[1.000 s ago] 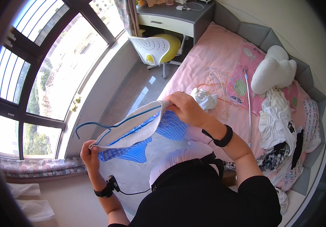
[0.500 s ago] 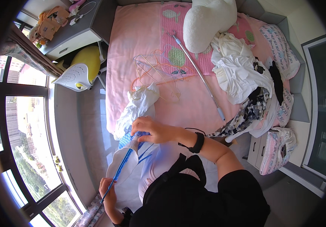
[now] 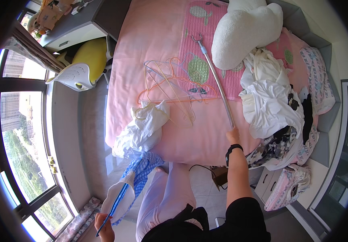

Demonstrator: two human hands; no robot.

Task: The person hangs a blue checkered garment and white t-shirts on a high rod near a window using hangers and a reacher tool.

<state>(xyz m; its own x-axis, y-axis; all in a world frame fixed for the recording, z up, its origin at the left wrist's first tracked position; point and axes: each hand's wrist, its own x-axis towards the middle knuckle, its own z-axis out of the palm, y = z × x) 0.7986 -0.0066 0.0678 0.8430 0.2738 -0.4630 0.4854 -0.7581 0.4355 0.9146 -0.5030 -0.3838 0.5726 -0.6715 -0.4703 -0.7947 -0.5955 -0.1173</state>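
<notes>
At the lower left, my left hand [image 3: 104, 228] is closed on a slim blue clothes hanger [image 3: 118, 201], seen nearly edge-on. From it hangs a blue-and-white checked garment [image 3: 142, 169] with a broad white collar [image 3: 111, 197], beside my legs and against the bed's front edge. My right hand [image 3: 233, 136] has its fingers wrapped round the near end of a silver telescopic pole [image 3: 218, 82]. The pole lies on the bed, its forked tip pointing away. Crumpled white cloth [image 3: 139, 129] rests at the bed's front left corner, beyond the checked garment.
Several thin coloured wire hangers [image 3: 174, 86] lie tangled on the pink bed [image 3: 141, 36]. A white plush cushion [image 3: 244, 34] and heaped white clothes [image 3: 273, 101] are to the right. A yellow-and-white chair [image 3: 89, 64] stands left, near the window [image 3: 28, 133].
My right hand has left the checked garment and reached right to the pole's end. My left hand, with the hanger, has come slightly lower and left. The view has shifted.
</notes>
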